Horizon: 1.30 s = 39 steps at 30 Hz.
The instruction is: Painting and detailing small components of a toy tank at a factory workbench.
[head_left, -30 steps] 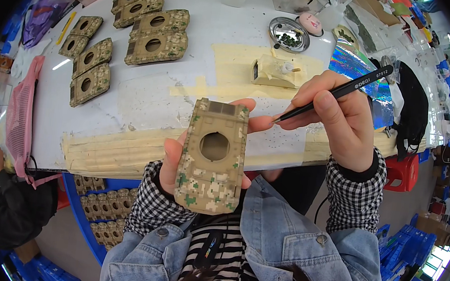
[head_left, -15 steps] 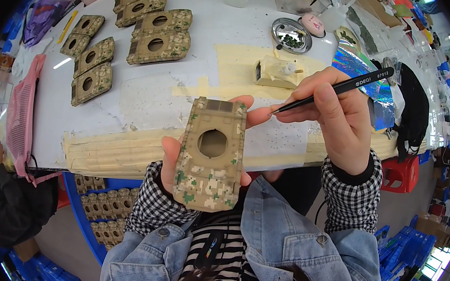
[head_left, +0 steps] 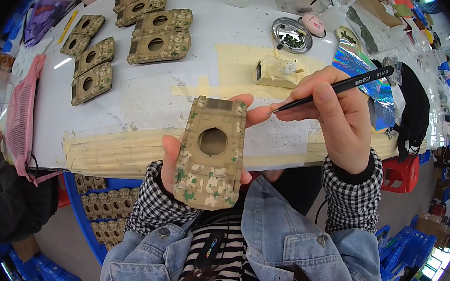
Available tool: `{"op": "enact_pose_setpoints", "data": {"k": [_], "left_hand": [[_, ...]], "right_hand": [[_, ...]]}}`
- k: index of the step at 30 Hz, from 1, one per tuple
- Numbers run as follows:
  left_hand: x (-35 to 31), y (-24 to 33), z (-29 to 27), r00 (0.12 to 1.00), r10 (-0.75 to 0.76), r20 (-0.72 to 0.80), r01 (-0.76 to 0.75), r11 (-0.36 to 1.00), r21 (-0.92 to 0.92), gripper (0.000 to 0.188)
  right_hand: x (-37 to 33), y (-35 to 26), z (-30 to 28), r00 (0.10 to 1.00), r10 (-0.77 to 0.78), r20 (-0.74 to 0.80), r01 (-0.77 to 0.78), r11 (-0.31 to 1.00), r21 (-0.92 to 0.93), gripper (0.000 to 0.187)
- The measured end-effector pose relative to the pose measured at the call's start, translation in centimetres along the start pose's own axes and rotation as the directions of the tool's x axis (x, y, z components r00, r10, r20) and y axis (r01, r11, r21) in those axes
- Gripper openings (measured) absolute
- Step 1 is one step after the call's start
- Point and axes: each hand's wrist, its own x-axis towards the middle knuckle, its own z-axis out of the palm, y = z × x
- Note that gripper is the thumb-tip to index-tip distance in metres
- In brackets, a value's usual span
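My left hand (head_left: 169,159) is closed around a camouflage-painted model tank hull (head_left: 208,179), tan with green and cream blocks and a round hole in its top. The palm is behind the hull, with the thumb along its left side and fingertips showing past its right side. One finger reaches out beyond the hull's upper right corner. In my right hand (head_left: 343,122) are black tweezers (head_left: 359,80), pinched between thumb and fingers and slanting down to the left. Their tip meets that outstretched left fingertip; whether a tiny piece is there I cannot make out.
More camouflaged hulls (head_left: 161,46) stand in groups at the table's far left. A round metal dish (head_left: 291,36) of small green pieces lies beyond my right hand, near a masking-taped block (head_left: 277,72). A blue tray (head_left: 91,230) with hulls is below the table edge. A co-worker's sleeve (head_left: 21,202) shows at left.
My hands and the tweezers stay almost in place; the hull has tilted very slightly. At the left, the co-worker's hand and arm have shifted a little.
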Motion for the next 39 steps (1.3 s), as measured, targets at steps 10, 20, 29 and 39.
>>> {"op": "enact_pose_setpoints", "data": {"k": [10,20,29,39], "left_hand": [[0.02,-0.08,0.05,1.000,0.006,-0.011,-0.006,1.000,0.008,0.111],[-0.04,-0.18,-0.11,1.000,0.017,0.013,-0.016,0.996,-0.092,0.107],[-0.07,-0.34,0.10,0.999,0.038,-0.010,-0.039,0.991,-0.128,0.106],[0.05,-0.20,0.31,1.000,0.025,-0.003,-0.025,0.993,-0.113,0.109]], "right_hand": [[0.16,0.14,-0.05,1.000,-0.016,0.005,0.016,1.000,-0.019,0.025],[0.29,-0.32,0.65,0.999,0.002,-0.038,-0.005,0.996,-0.093,0.034],[0.29,0.17,0.28,1.000,-0.027,0.000,0.027,1.000,-0.010,0.024],[0.34,0.17,0.30,1.000,-0.025,-0.008,0.025,0.999,-0.028,0.025]]}}
